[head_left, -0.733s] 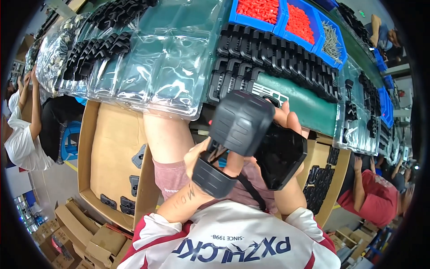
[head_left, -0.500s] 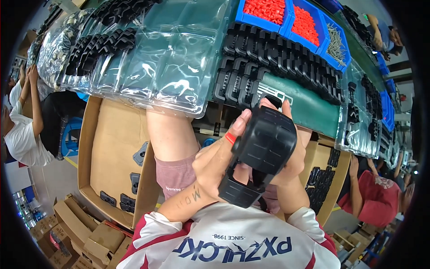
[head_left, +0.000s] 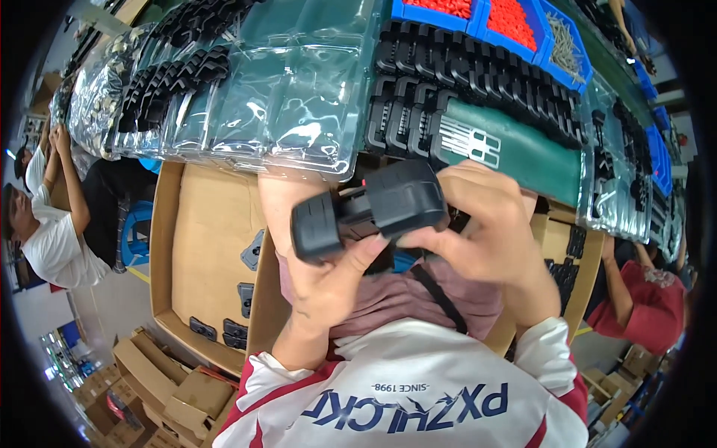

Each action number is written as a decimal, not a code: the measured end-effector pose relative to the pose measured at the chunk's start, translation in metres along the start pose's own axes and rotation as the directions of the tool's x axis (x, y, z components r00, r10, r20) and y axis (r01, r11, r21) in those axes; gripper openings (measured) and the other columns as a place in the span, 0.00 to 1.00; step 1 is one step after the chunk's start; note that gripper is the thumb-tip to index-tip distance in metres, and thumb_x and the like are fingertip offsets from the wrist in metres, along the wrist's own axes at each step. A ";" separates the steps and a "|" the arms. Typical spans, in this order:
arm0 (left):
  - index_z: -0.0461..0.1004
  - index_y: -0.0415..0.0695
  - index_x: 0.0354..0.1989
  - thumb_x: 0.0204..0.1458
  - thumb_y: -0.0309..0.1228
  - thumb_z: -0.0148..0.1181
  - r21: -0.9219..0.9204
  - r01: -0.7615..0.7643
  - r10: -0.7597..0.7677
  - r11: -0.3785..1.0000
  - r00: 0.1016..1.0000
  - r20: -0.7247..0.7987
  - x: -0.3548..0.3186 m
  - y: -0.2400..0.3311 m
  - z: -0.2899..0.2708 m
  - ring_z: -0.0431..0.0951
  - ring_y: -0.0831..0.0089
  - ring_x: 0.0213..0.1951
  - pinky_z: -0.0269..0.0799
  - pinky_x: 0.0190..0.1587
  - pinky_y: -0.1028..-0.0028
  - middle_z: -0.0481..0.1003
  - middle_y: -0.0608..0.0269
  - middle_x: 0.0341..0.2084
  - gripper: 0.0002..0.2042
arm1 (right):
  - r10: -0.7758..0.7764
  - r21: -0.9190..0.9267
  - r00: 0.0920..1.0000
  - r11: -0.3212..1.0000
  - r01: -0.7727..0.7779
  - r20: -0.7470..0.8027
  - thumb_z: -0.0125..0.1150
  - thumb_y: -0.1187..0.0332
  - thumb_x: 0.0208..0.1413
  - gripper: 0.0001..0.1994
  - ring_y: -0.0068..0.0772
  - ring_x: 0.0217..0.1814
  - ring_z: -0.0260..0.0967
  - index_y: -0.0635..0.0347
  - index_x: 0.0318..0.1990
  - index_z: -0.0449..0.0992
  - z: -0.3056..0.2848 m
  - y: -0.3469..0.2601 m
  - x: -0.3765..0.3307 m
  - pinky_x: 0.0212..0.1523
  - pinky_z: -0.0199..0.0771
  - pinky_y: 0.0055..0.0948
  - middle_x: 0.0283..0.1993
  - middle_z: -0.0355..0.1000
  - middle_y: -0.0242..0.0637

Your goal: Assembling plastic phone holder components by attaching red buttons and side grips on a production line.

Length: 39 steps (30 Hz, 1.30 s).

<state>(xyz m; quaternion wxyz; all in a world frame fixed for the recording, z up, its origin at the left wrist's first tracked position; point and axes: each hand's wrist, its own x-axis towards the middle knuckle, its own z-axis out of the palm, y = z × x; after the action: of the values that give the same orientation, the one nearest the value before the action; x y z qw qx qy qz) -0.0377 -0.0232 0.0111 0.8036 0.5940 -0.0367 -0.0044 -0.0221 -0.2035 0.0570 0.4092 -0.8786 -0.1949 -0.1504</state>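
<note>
Black housing held crosswise over the lap

The black plastic housing [head_left: 370, 209] is lying with its long axis left to right, blocky ends outward, in front of the green workbench [head_left: 523, 149]. The right hand [head_left: 485, 231] is clasping its right block; the left hand [head_left: 328, 287] is pinching the left end from beneath

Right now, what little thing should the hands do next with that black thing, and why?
Probably steady the black plastic part before turning it: the left hand pinches one end only with its thumb, while the right hand wraps the other end, above the open cardboard box.
</note>
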 end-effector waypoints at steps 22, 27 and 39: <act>0.69 0.36 0.46 0.46 0.25 0.63 -0.014 -0.142 0.142 0.990 0.966 0.216 0.015 0.004 -0.017 0.71 0.61 0.48 0.67 0.53 0.70 0.70 0.52 0.45 0.18 | 0.073 0.477 0.987 0.879 0.004 -0.143 0.69 0.70 0.39 0.11 0.31 0.38 0.67 0.61 0.29 0.72 0.039 -0.006 0.001 0.40 0.68 0.29 0.39 0.71 0.40; 0.70 0.39 0.42 0.45 0.26 0.65 -0.175 -0.364 0.397 0.915 0.890 0.223 0.019 0.000 0.006 0.64 0.53 0.57 0.62 0.59 0.60 0.63 0.47 0.52 0.16 | 0.034 0.646 0.962 0.747 0.155 -0.270 0.72 0.66 0.39 0.15 0.38 0.45 0.69 0.61 0.33 0.73 0.053 -0.016 -0.001 0.49 0.70 0.34 0.45 0.71 0.44; 0.69 0.42 0.40 0.45 0.25 0.63 -0.195 -0.507 0.537 0.840 0.829 0.157 0.019 -0.003 0.012 0.59 0.50 0.62 0.60 0.61 0.56 0.62 0.48 0.54 0.13 | -0.118 0.478 0.903 0.816 0.326 -0.414 0.68 0.69 0.39 0.11 0.38 0.43 0.71 0.60 0.31 0.75 0.054 -0.013 -0.004 0.54 0.67 0.40 0.46 0.73 0.44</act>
<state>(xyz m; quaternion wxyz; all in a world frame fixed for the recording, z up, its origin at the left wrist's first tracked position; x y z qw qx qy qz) -0.0190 -0.0366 0.0133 0.8068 0.4976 -0.2801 0.1518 -0.0257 -0.1549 0.0305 0.6463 -0.6555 -0.2525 -0.2980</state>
